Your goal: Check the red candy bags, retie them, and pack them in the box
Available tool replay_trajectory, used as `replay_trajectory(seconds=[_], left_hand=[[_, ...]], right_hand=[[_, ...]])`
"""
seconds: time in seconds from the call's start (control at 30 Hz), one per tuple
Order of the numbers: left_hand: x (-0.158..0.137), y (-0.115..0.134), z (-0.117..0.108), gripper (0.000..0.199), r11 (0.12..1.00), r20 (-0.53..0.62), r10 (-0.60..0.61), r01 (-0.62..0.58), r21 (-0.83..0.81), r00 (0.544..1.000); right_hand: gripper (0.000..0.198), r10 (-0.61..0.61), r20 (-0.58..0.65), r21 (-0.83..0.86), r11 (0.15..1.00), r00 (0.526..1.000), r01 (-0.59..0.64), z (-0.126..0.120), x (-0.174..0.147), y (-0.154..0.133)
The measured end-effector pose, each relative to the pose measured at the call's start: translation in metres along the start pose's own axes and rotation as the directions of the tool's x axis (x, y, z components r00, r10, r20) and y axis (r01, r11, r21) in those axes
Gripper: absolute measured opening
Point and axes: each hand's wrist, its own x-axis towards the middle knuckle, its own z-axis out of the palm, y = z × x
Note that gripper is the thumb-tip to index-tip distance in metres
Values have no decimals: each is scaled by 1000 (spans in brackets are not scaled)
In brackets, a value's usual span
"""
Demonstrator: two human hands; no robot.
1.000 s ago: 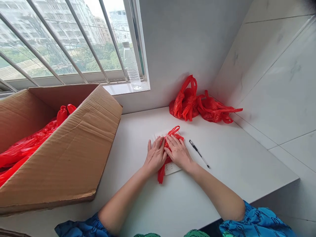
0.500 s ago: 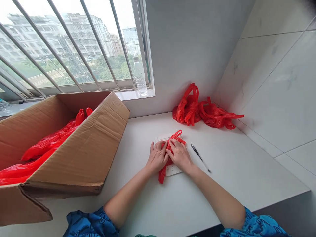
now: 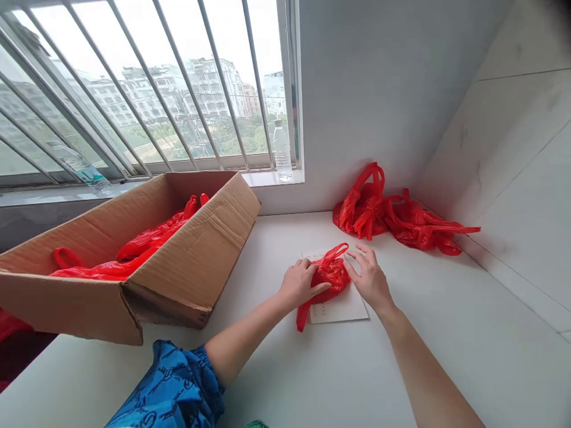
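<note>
The crumpled red plastic bag [image 3: 335, 274] lies at three o'clock from the left hand [image 3: 298, 283] holding its edge, and nine o'clock from the loosely spread right hand [image 3: 373, 282]

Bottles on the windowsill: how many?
2: a clear one near the windowsill's right end, and a teal-labelled one farther left, beyond the cardboard box. Others could be hidden behind the box.

ok so 1 bag [image 3: 333, 274] sits on the paper [image 3: 345, 310], box [image 3: 191, 261] left of the paper, bag pile [image 3: 361, 208] behind it, rightish.
</note>
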Motion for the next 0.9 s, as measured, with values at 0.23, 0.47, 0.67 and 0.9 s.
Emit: replay_trajectory(seconds=[0.23,0.47,0.67,0.9], left_hand=[[-3,-6,3,17,991,36,-92,95,-95,995],[-58,-11,-50,13,817,168,-71,154,-555,983],[-134,-17,-156,31,278,299,-72,307,-910,952],[-163,-53,-292,47,697,-213,-354,106,-709,911]], right_hand=[[38,-41,207,39,999,977,33,9,-12,0],[47,61,269,50,996,961,-77,11,-13,4],[54,72,315,7,997,946,-78,16,-21,1],[51,-22,407,100,995,913,-21,39,-29,0]])
